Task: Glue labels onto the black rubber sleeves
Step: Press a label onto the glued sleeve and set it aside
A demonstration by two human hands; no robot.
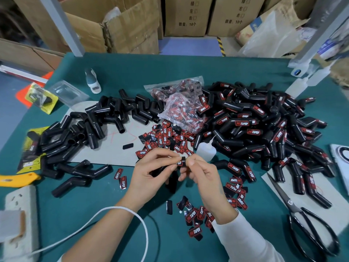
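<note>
Both hands meet over the near middle of the green tabletop (188, 65), where a strip of bare green between the wrists and the piles gives the only working room. The left hand (151, 173) holds a black rubber sleeve (171, 183) whose long axis runs from the fingers down toward the person; its far end is hidden by the fingers. The right hand (201, 173) and the left thumb pinch a small red-and-black label (182, 161), which lies roughly crosswise at the fingertips; each grip is curled, not spread. Unlabelled black sleeves (94, 125) crowd the left, labelled sleeves (264, 125) the right, loose labels (166, 138) just beyond the fingers beside a white glue bottle (205, 151). Black scissors (302, 220) lie at the right edge.
</note>
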